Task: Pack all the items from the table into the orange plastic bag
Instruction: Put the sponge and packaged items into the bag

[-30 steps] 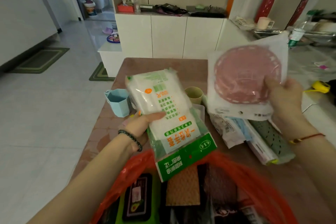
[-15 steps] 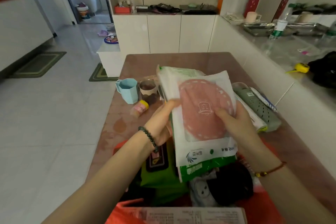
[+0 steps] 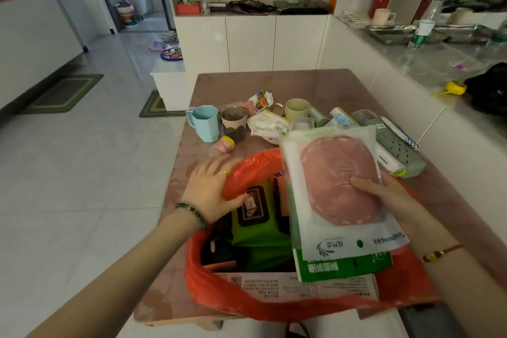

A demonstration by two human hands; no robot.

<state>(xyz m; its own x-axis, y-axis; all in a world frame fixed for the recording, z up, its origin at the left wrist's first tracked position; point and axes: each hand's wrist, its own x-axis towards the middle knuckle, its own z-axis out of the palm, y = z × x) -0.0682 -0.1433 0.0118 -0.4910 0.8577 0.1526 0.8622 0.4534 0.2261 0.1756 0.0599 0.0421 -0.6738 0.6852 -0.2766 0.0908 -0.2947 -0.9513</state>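
The orange plastic bag [image 3: 247, 173] lies open at the near edge of the table [image 3: 274, 85]. My left hand [image 3: 211, 189] grips its left rim, thumb inside and fingers outside. My right hand [image 3: 392, 195] holds a white packet with a pink disc [image 3: 337, 181] over the bag's right half. That packet is stacked on a green-and-white pack [image 3: 343, 269] whose lower end is inside the bag. A green wipes pack [image 3: 260, 236] and a printed box [image 3: 288, 285] sit inside the bag.
Behind the bag stand a blue cup [image 3: 204, 123], a brown cup [image 3: 236, 123], a beige mug [image 3: 297, 110], a small yellow-capped bottle [image 3: 222, 145], a white packet [image 3: 269, 125] and a grey-green sandal [image 3: 397, 145]. A white half-wall [image 3: 411, 107] borders the table's right side.
The two packs came together in front of me and dropped into the bag's right side. My left hand let go of the green-and-white pack and moved onto the bag's left rim.
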